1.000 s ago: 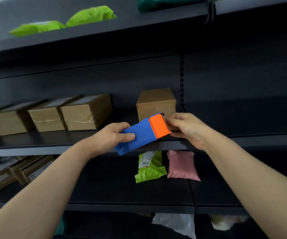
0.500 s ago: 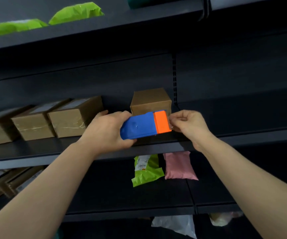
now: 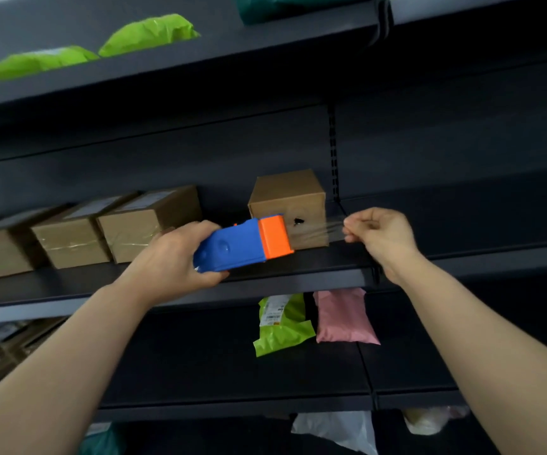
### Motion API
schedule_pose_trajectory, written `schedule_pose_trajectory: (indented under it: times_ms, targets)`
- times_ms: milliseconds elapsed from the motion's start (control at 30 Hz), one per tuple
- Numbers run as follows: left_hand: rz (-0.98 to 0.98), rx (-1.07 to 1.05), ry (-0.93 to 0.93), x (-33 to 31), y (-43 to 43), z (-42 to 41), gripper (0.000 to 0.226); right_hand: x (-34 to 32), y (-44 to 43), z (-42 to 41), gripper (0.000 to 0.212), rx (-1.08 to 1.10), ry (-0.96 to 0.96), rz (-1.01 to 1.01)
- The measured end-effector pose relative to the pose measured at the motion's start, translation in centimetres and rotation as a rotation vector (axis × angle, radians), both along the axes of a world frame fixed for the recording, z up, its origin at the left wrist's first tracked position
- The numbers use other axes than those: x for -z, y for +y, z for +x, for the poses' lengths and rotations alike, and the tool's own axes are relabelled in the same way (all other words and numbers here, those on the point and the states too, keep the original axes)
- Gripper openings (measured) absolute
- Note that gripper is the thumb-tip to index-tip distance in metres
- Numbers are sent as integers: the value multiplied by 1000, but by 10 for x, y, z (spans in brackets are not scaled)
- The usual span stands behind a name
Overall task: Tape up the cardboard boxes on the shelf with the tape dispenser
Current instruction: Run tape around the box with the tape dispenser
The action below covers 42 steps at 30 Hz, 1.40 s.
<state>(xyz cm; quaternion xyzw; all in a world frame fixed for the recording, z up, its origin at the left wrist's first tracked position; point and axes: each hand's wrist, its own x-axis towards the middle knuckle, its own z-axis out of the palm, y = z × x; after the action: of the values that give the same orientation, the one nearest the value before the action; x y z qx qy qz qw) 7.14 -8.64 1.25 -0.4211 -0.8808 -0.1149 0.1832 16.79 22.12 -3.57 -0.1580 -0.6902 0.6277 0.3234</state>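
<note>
Blue-and-orange dispenser (image 3: pixel 242 247) was gripped in the left hand (image 3: pixel 173 257), long axis level, mouth pointed right. Clear tape (image 3: pixel 311 231) was pinched by the right hand (image 3: pixel 383 234) and held taut across the box (image 3: pixel 288 198), which was set on the shelf (image 3: pixel 298 274) just behind.

The tape dispenser (image 3: pixel 244 247) is blue with an orange head; its tape (image 3: pixel 314 229) looks clear. The cardboard boxes (image 3: pixel 286 205) are plain brown. The shelf (image 3: pixel 298 274) is dark grey. Below lie a lime-green mailer (image 3: pixel 280 323) and a pink mailer (image 3: pixel 342 318).
</note>
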Motion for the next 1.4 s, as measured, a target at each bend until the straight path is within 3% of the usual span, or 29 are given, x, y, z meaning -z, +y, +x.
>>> schedule_pose_trajectory:
  times_ms: [67,300,633,1400]
  targets:
    - [-13,-60,23,0,-13,-1,50,1,14,4,7,69,0,-4]
    - [-19,-155,30,5,-31,1,52,-4,27,-1,6,-64,-109,108]
    - [19,-305,65,6,-24,10,49,-5,27,-11,13,-52,-11,83]
    - [21,-316,56,15,-17,0,55,5,39,-39,17,-38,-71,89]
